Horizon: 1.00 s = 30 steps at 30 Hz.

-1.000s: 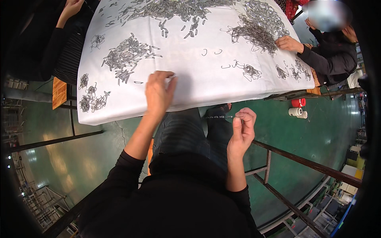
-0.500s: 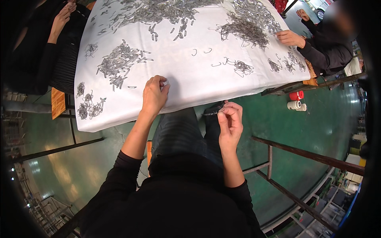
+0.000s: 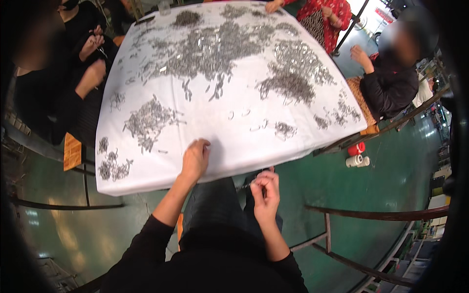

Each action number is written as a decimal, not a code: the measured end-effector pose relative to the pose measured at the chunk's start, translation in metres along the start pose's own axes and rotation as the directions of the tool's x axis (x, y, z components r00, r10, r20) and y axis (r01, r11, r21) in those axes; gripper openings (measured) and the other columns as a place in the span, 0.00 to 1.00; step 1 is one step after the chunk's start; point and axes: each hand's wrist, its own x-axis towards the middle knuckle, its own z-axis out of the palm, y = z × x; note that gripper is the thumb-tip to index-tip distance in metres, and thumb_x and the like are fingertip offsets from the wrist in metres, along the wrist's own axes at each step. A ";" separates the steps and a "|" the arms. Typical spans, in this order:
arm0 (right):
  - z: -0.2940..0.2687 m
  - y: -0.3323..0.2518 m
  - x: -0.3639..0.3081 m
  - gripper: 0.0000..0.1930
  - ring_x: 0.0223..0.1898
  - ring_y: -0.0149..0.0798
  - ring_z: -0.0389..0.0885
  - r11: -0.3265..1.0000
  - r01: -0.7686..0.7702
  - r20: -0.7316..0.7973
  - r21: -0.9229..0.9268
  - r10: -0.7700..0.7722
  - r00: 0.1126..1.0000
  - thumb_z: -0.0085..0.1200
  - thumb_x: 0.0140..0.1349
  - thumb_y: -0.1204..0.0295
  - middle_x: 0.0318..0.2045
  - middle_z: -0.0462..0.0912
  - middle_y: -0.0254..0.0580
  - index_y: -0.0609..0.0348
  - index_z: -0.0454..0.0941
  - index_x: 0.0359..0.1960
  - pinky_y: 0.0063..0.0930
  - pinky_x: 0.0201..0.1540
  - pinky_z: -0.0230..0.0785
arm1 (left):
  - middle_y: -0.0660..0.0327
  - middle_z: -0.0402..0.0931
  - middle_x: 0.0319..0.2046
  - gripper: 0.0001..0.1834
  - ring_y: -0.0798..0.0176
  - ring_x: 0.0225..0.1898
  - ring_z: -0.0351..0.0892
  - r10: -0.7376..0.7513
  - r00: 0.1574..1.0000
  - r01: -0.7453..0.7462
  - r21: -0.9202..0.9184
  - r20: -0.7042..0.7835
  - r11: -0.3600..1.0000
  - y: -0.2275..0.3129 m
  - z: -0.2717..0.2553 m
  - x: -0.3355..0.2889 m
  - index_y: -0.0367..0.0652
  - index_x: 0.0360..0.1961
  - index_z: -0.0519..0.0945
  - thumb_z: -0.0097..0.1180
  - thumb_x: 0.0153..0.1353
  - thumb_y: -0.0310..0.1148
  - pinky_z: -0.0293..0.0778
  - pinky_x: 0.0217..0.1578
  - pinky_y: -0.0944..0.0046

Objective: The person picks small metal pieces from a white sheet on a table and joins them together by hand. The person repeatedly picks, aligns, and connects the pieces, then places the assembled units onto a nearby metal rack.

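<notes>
My left hand (image 3: 195, 158) rests near the front edge of the white-covered table (image 3: 234, 156), its fingers curled together; what they hold is too small to make out. Off the table's front edge, over my legs, my right hand (image 3: 266, 195) is closed in a pinch. Something thin and dark shows beside its fingertips, too blurred to name. Beyond my left hand lies a pile of long metal links (image 3: 151, 121), with one loose link (image 3: 162, 151) nearer me. Bent wire hooks (image 3: 285, 130) lie in a small heap to the right.
Large heaps of metal links (image 3: 210, 51) and wire pieces (image 3: 293, 88) cover the far table. Tangled wire clumps (image 3: 115, 168) sit at the near left corner. People sit along both sides, one's hand (image 3: 361, 58) raised at right. Red and white spools (image 3: 355, 155) stand on the green floor.
The view has tilted up, showing more of the far table and people. Both my hands keep nearly the same poses. The person at right has lifted a hand off the table.
</notes>
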 end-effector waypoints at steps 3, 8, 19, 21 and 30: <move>0.002 -0.002 -0.001 0.05 0.32 0.34 0.68 0.999 -0.022 0.026 -0.024 0.023 0.999 0.56 0.55 0.77 0.37 0.71 0.43 0.60 0.74 0.32 0.22 0.31 0.62 | 0.61 0.78 0.30 0.06 0.68 0.29 0.75 -0.017 0.989 0.078 -0.410 0.150 0.909 0.028 -0.001 -0.014 0.39 0.35 0.80 0.57 0.55 0.26 0.71 0.31 0.67; 0.002 -0.005 -0.002 0.05 0.31 0.32 0.68 0.999 -0.018 0.026 -0.037 0.019 0.999 0.56 0.55 0.76 0.37 0.71 0.41 0.61 0.74 0.31 0.21 0.32 0.63 | 0.66 0.78 0.31 0.06 0.76 0.34 0.74 0.033 0.933 0.269 -0.757 0.358 0.596 0.073 -0.007 -0.039 0.35 0.36 0.78 0.58 0.57 0.24 0.71 0.37 0.75; 0.002 -0.010 0.003 0.05 0.32 0.32 0.67 0.999 -0.019 -0.003 -0.041 0.018 1.000 0.55 0.56 0.75 0.37 0.71 0.39 0.61 0.73 0.31 0.21 0.31 0.62 | 0.64 0.79 0.31 0.06 0.75 0.32 0.76 0.058 0.939 0.203 -0.683 0.338 0.702 0.092 -0.018 -0.046 0.35 0.34 0.80 0.60 0.56 0.26 0.72 0.37 0.73; 0.002 -0.009 0.003 0.04 0.32 0.32 0.67 0.999 -0.007 0.004 -0.043 0.007 1.000 0.55 0.56 0.75 0.37 0.71 0.39 0.61 0.74 0.31 0.21 0.31 0.62 | 0.64 0.80 0.30 0.06 0.75 0.32 0.76 0.074 0.961 0.124 -0.656 0.265 0.745 0.093 -0.016 -0.046 0.36 0.34 0.80 0.61 0.55 0.27 0.72 0.37 0.73; 0.003 -0.007 0.003 0.04 0.32 0.32 0.67 0.995 -0.028 0.013 -0.094 0.030 0.999 0.56 0.56 0.76 0.36 0.71 0.40 0.61 0.74 0.31 0.21 0.31 0.61 | 0.60 0.78 0.37 0.06 0.71 0.36 0.75 0.142 0.973 0.023 -0.689 0.181 0.724 0.095 -0.016 -0.045 0.39 0.33 0.81 0.62 0.53 0.26 0.71 0.38 0.72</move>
